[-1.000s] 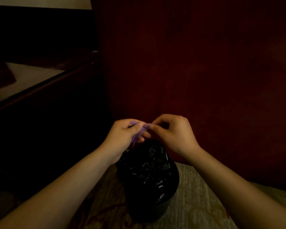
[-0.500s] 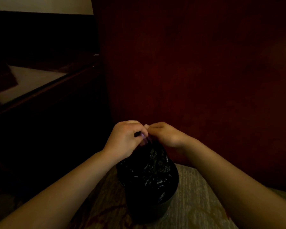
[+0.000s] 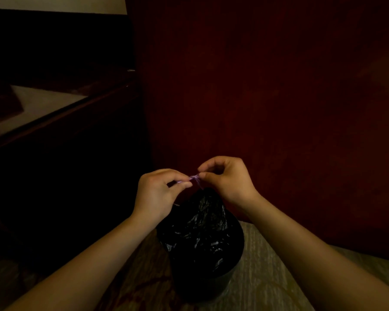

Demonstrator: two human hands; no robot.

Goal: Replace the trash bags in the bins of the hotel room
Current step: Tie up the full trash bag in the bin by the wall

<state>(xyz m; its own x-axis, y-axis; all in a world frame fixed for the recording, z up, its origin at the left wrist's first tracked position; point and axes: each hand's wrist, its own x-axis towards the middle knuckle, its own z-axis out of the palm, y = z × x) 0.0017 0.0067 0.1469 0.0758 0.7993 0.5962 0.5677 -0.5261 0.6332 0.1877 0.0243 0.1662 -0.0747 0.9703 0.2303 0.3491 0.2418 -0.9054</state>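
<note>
My left hand [image 3: 158, 194] and right hand [image 3: 226, 179] meet close together above the bin [image 3: 202, 286], each pinching the purple drawstring [image 3: 195, 178] of the black trash bag [image 3: 202, 234]. The bag sits gathered in the bin on the carpet [image 3: 267, 277], beside a dark red wall [image 3: 267, 97].

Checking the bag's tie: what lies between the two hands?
A purple drawstring, pinched by the left hand and right hand above the black trash bag, in the head view.
</note>
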